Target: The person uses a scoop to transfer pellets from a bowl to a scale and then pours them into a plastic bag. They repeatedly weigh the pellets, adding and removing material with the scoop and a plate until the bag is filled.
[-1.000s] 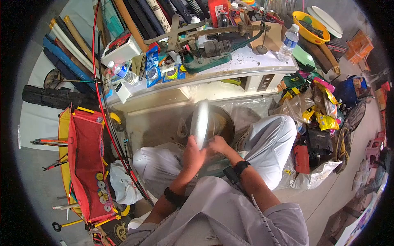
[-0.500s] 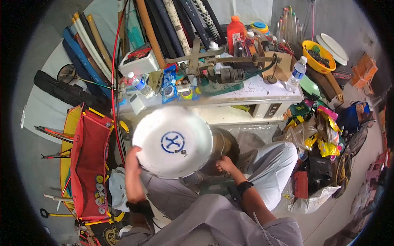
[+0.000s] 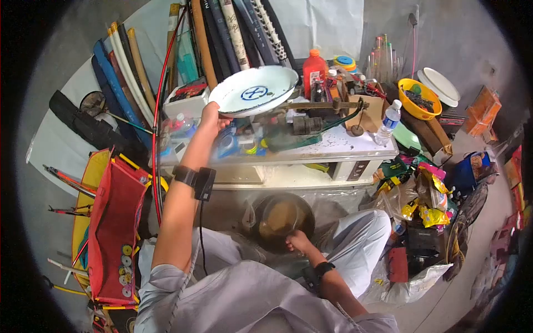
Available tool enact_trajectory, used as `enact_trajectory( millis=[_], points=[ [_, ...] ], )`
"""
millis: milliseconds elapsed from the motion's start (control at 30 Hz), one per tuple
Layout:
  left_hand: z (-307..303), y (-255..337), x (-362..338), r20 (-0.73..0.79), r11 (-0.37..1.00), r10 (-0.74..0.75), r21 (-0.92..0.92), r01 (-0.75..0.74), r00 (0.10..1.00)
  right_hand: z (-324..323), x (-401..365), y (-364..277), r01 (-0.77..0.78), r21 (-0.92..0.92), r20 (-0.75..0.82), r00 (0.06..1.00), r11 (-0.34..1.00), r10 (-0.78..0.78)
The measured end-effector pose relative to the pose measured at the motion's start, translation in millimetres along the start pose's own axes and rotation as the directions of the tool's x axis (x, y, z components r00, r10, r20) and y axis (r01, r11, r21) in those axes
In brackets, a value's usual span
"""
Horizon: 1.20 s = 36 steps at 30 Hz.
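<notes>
My left hand (image 3: pixel 214 119) is raised over the low table, its fingers closed on the near left rim of a white enamel basin (image 3: pixel 255 91) with a blue mark inside. The basin is tilted and hangs above the clutter. Between my legs on the floor stands a dark round pan (image 3: pixel 261 230) with a brownish patch at its middle. My right hand (image 3: pixel 298 242) is closed at the pan's near right rim. How its fingers meet the rim or a handle is partly hidden.
A low white table (image 3: pixel 338 145) holds bottles, packets and metal parts. Long tubes (image 3: pixel 214 33) lean behind it. A red fabric organiser (image 3: pixel 114 222) stands at the left. Plastic bags and packets (image 3: pixel 425 194) are heaped at the right, below a yellow bowl (image 3: pixel 408 102).
My left hand has lifted the white basin up and away from me, from in front of the pan to over the table. The pan is now uncovered; my right hand remains at its rim.
</notes>
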<state>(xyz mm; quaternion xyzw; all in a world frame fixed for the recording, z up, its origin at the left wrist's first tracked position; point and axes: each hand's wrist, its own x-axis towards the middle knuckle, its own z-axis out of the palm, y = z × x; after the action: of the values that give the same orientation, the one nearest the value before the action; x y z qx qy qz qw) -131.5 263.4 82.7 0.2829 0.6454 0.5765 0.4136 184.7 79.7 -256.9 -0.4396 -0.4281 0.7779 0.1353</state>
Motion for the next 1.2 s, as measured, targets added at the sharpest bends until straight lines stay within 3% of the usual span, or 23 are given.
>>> enact_trajectory(
  millis=[467,500,700,767,900,967,1033,1067,1100,1167,1200],
  points=[
    [24,-40,33,-0.068,0.998,-0.04,0.036,0.043,0.997,6,-11,-31,0.045,-0.007,-0.011,0.999,0.999,-0.045],
    [22,-44,34,-0.03,1.0,0.005,0.013,-0.004,1.0,7,-9,-30,0.02,0.0,-0.003,1.0,1.0,-0.02],
    [16,-48,33,0.038,0.999,-0.053,0.005,0.053,0.998,6,8,-14,0.038,-0.022,-0.006,0.999,0.999,-0.039],
    [18,-46,28,0.057,0.999,-0.049,-0.007,0.05,0.997,7,11,-11,0.011,0.089,0.003,1.0,0.996,-0.012],
    [16,-47,29,0.08,0.995,-0.096,0.003,0.096,0.992,5,12,-10,0.0,0.042,0.013,1.0,0.999,-0.001],
    [7,-49,33,0.163,0.995,-0.097,0.03,0.094,0.982,6,17,-6,0.026,0.067,-0.009,1.0,0.997,-0.026],
    [11,-44,11,0.191,0.994,-0.045,-0.094,0.064,0.98,6,15,-8,0.019,0.055,-0.021,1.0,0.998,-0.017],
    [10,-50,4,0.099,0.977,0.018,-0.214,0.004,0.995,6,15,-10,0.016,0.048,-0.035,0.999,0.999,-0.015],
    [4,-65,3,0.1,0.976,0.016,-0.218,0.006,0.995,5,13,-12,0.014,0.046,-0.038,0.999,0.999,-0.012],
    [-22,-124,16,-0.099,0.977,0.119,-0.165,-0.134,0.988,7,9,-17,0.004,0.103,-0.054,0.999,0.995,0.001],
    [-63,-189,48,0.037,0.998,-0.002,0.064,0.0,0.999,8,7,-19,-0.006,0.1,-0.054,0.998,0.995,0.011]
  ],
)
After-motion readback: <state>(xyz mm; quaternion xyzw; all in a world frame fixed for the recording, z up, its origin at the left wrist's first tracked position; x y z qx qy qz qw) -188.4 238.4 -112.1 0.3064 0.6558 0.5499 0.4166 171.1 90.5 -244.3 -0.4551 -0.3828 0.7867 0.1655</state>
